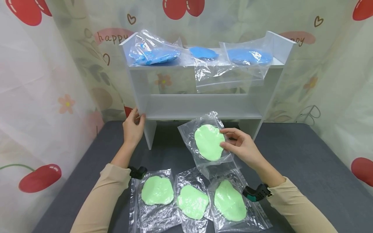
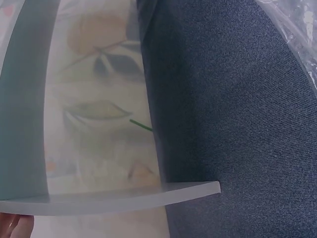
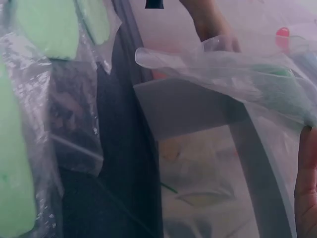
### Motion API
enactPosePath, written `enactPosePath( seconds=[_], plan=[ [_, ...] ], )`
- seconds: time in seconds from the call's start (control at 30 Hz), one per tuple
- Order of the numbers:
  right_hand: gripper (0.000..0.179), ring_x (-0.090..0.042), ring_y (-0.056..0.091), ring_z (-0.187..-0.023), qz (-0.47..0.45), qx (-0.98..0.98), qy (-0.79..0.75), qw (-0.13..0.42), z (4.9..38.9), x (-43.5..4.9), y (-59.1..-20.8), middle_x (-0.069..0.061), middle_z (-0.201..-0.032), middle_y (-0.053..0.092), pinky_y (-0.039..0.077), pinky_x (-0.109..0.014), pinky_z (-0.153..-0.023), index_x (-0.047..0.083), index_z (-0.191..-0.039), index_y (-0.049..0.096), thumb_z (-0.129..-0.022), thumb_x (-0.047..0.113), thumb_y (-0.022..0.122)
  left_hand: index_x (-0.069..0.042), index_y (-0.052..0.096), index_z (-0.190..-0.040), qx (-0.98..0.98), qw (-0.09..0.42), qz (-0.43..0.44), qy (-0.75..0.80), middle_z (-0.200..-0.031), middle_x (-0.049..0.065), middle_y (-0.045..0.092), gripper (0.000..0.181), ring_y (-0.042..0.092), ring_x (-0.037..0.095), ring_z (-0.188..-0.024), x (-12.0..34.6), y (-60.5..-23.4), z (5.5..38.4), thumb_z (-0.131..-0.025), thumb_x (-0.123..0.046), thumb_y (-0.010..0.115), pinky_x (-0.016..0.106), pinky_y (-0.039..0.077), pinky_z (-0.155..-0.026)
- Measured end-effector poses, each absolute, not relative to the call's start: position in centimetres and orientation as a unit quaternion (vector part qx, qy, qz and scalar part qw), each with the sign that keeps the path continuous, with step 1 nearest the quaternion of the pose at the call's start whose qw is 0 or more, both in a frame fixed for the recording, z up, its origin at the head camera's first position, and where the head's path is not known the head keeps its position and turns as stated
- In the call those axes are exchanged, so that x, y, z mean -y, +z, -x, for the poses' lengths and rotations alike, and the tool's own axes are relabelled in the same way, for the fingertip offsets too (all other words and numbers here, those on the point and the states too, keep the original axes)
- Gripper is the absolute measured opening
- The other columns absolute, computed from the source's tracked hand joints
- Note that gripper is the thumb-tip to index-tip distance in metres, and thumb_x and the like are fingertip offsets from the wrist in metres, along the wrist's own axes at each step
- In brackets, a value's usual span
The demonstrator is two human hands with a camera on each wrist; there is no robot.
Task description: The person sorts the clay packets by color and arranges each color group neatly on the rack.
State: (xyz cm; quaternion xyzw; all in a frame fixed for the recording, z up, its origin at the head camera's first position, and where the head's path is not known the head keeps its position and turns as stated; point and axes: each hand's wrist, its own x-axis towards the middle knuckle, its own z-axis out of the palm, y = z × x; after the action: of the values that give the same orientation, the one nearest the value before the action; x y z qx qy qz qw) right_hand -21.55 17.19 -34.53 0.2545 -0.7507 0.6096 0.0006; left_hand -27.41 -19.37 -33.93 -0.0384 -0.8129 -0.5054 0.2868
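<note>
My right hand (image 1: 243, 145) pinches the right edge of a clear zip bag (image 1: 186, 129) with a flat, round light-green piece (image 1: 209, 142) in it, raised in front of the white shelf. The same bag (image 3: 223, 69) reaches across the right wrist view from the fingertips. My left hand (image 1: 133, 127) grips the front edge of the shelf's (image 1: 201, 106) left side panel, near the lower board. In the left wrist view its fingers (image 2: 21, 227) show just below the panel edge. Several bagged green pieces (image 1: 157, 191) lie in a row on the table before me.
On the top board sit bagged blue pieces: one at left (image 1: 157, 55), one in the middle (image 1: 204, 52), one at right (image 1: 249, 56). A clear bag edge hangs over the board's front. The dark table (image 1: 294, 161) runs back to a patterned curtain (image 1: 335, 81).
</note>
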Motion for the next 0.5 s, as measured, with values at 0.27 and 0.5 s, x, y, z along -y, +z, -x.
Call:
enactPosePath(
  seconds=[0.27, 0.5],
  plan=[
    [0.036, -0.005, 0.062, -0.069, -0.241, 0.732, 0.637, 0.019, 22.6, -15.0, -33.4, 0.005, -0.094, 0.058, 0.053, -0.022, -0.065, 0.004, -0.122, 0.056, -0.087, 0.007, 0.064, -0.011, 0.049, -0.136, 0.81, 0.287, 0.042, -0.509, -0.119, 0.025, 0.062, 0.042, 0.063, 0.038, -0.106, 19.3, -34.1, 27.5, -0.094, -0.012, 0.053, 0.049, 0.052, -0.085],
    [0.03, -0.003, 0.063, -0.071, -0.211, 0.727, 0.652, 0.037, 23.5, -13.3, -32.5, 0.007, -0.095, 0.06, 0.053, -0.021, -0.065, 0.004, -0.117, 0.06, -0.088, 0.011, 0.064, -0.01, 0.051, -0.134, 0.808, 0.291, 0.041, -0.511, -0.118, 0.026, 0.062, 0.04, 0.063, 0.038, -0.106, 19.3, -34.2, 27.4, -0.094, -0.012, 0.053, 0.05, 0.051, -0.086]
  ],
)
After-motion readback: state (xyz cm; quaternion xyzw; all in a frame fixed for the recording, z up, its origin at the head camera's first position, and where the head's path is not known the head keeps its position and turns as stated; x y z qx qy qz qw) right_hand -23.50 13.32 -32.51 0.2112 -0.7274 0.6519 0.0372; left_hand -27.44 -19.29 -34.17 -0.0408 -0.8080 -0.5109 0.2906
